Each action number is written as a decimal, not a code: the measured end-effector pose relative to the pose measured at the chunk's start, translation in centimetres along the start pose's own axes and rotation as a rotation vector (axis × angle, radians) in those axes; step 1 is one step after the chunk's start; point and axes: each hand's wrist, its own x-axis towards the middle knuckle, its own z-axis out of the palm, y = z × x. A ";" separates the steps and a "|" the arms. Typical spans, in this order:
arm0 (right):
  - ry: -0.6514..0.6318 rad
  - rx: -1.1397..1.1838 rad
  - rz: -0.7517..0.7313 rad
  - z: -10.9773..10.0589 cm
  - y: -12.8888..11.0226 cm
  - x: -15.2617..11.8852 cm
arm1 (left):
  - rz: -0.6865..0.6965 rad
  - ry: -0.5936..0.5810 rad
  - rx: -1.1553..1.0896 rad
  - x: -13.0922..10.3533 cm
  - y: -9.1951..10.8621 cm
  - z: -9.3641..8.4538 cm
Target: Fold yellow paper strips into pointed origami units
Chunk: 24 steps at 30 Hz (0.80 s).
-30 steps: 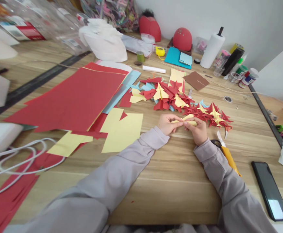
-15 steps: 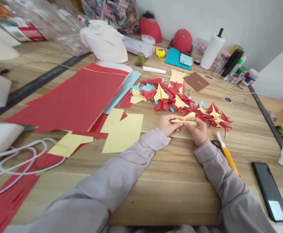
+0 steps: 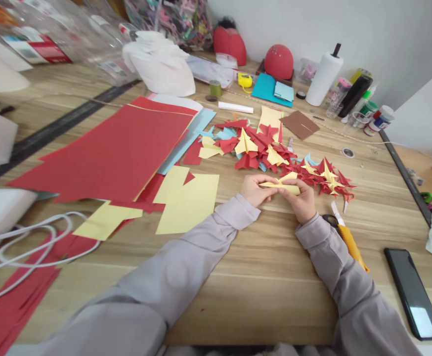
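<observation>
Between my two hands is a small yellow paper plane [image 3: 290,189], its wings spread to the right and its pointed end to the left. My left hand [image 3: 255,191] pinches the pointed end. My right hand [image 3: 300,200] pinches the folded body near the middle, thumb toward me. Just beyond my fingers lies a heap of small folded paper planes [image 3: 262,143], mostly red with some yellow and light blue. To its right more red and yellow planes [image 3: 327,178] are bunched together. The fold under my fingertips is hidden.
Large red paper sheets [image 3: 119,148] and yellow paper pieces [image 3: 192,200] lie to the left. Right of my hands are a yellow-handled cutter [image 3: 351,247] and a phone [image 3: 414,294]. A white cable [image 3: 49,225] coils at far left. Bottles [image 3: 379,121] stand at the back right.
My right hand has shifted very slightly left along the yellow paper plane. My left hand and the things on the table look the same.
</observation>
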 end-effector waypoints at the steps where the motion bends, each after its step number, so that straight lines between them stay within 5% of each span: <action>1: -0.001 -0.004 0.001 0.0 0.0 0.0 | -0.006 -0.002 -0.012 0.0 0.1 0.0; 24: 0.031 0.021 -0.069 0.0 0.1 0.0 | 0.008 -0.010 -0.010 -0.1 0.4 0.1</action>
